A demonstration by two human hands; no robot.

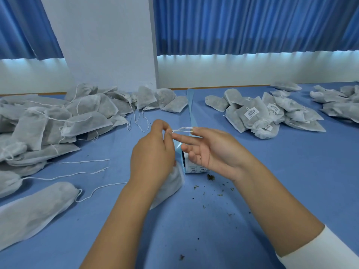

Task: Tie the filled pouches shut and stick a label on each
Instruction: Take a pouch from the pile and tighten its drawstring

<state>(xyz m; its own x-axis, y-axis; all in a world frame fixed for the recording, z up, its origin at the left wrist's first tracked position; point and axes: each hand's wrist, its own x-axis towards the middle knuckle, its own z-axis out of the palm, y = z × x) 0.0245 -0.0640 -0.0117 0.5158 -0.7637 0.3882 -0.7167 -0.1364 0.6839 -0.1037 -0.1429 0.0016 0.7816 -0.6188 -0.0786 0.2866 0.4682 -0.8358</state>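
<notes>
No word or number can be read with certainty. In the right middle of the frame, a white label [252, 113] on a pouch [242, 122] in the right-hand pile bears a black barcode with a line of dark characters beneath it, too small to make out. A second label [274, 108] just to its right and a third label [269, 127] lower in the pile carry similar print, equally illegible. At centre, the label roll [191, 168] shows small dark print, blurred.

Pinches string [182, 129] taut between left hand [153, 154] and right hand [209, 150], above pouch [169, 189] lying on table [213, 230], label roll [189, 167] just beyond; pouch heap [58, 121] at left, labelled heap [262, 115] far right.
</notes>
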